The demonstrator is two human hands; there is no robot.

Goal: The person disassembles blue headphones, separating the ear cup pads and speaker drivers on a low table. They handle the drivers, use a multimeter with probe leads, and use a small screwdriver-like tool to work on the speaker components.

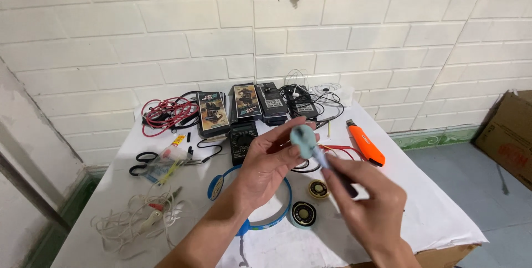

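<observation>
My left hand holds a small pale blue-grey rounded part between thumb and fingers, raised above the table. My right hand grips a thin dark-handled tool whose pale tip meets the rounded part. Below the hands lie a blue ring of tape and two small round rolls on the white-covered table.
An orange utility knife lies right of the hands. Behind are a black multimeter, dark boxed packs, red wires and black cables. Scissors and white cords lie left. A cardboard box stands on the floor right.
</observation>
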